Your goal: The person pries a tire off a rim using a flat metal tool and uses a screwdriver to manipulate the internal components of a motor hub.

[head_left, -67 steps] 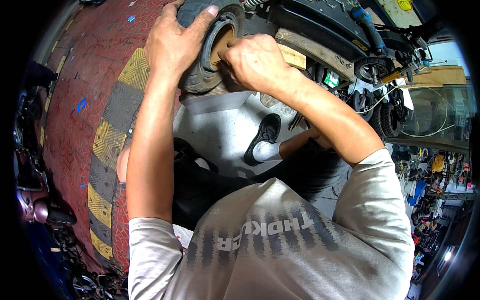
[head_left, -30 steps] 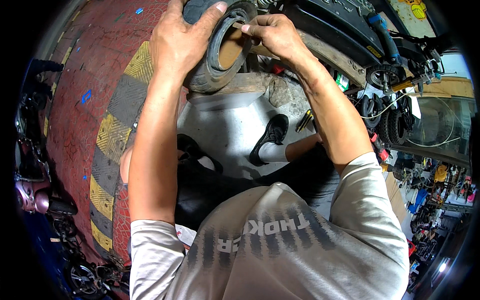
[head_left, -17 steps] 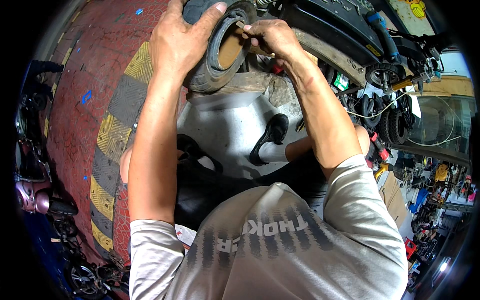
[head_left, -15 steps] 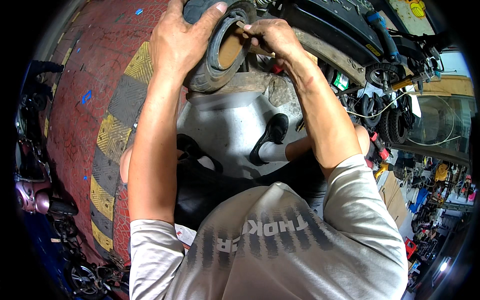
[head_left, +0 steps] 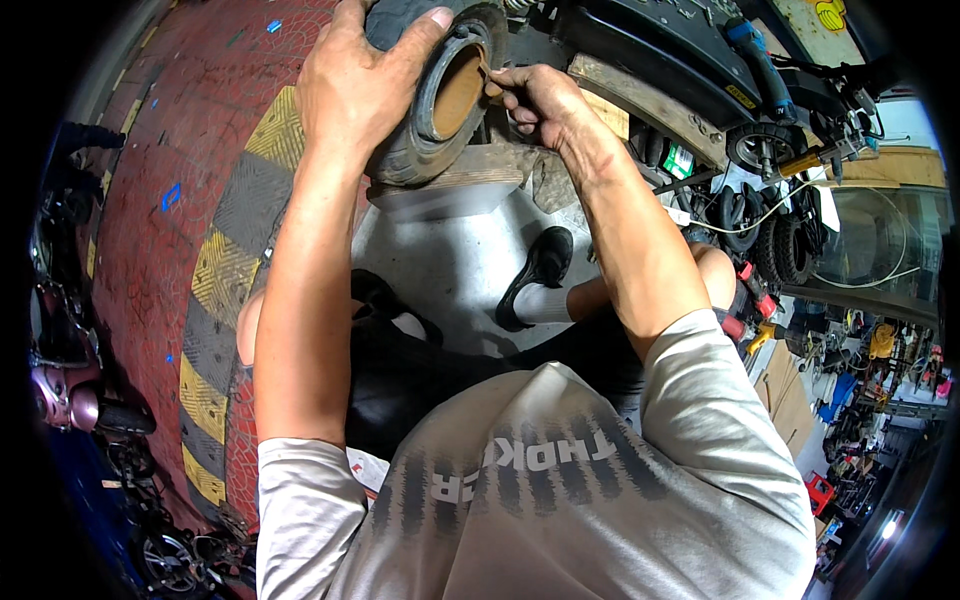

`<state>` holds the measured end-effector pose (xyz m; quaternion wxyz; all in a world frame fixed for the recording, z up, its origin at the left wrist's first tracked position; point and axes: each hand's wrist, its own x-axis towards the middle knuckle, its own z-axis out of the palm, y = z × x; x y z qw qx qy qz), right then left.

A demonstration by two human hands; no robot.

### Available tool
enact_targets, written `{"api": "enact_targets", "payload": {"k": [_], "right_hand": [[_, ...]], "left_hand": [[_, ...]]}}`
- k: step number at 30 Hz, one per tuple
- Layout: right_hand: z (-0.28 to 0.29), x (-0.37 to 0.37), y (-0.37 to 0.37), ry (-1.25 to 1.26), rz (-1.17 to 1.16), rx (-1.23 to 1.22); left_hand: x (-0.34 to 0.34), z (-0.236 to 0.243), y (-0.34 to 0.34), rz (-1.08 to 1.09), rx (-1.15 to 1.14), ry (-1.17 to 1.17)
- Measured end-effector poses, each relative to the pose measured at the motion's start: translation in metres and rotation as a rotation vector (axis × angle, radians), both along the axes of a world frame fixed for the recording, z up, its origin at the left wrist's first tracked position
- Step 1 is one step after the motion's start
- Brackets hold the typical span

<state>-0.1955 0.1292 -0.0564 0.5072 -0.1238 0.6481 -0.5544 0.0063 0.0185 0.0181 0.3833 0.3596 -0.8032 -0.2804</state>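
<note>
1. My left hand [head_left: 360, 85] is clamped on the tyre [head_left: 405, 155], which leans over the block [head_left: 470, 170].
2. My right hand [head_left: 550, 103] is at the right edge of its opening; if the fingertips pinch something, I cannot tell.
3. Near this hand runs the plank [head_left: 650, 105].
4. Below the block, the floor [head_left: 440, 250] gives open room.

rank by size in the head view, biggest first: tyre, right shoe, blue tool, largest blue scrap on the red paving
1. tyre, partly hidden
2. right shoe and blue tool, too alike to rank
3. blue scrap
</note>
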Motion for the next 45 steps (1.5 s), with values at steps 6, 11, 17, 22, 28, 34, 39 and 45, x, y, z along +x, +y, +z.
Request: {"api": "enact_targets", "payload": {"k": [6,11,17,22,28,34,39,45], "right_hand": [[-0.015,0.002,0.004,-0.271,0.054,0.029],[-0.026,0.018,0.013,-0.426,0.044,0.058],[-0.035,0.034,0.026,-0.473,0.113,0.069],[-0.012,0.054,0.045,-0.452,0.115,-0.008],[0.027,0.031,0.053,0.364,0.303,0.127],[0.031,0.025,0.052,1.129,0.542,0.413],[0.016,0.001,0.059,1.102,0.568,0.263],[0.055,0.028,0.055,1.629,0.648,0.128]], "left_hand": [[-0.001,-0.001,0.004,0.002,-0.022,0.004],[-0.001,0.001,0.005,0.022,-0.042,-0.028],[-0.004,0.003,0.007,0.015,-0.029,-0.016],[0.000,0.005,0.009,0.000,0.026,0.005],[-0.001,0.002,0.005,-0.027,-0.026,0.034],[0.000,0.000,0.002,0.040,-0.084,-0.024],[-0.003,-0.008,0.000,0.048,-0.132,-0.027],[0.001,0.001,0.003,0.015,-0.099,-0.002]]}}
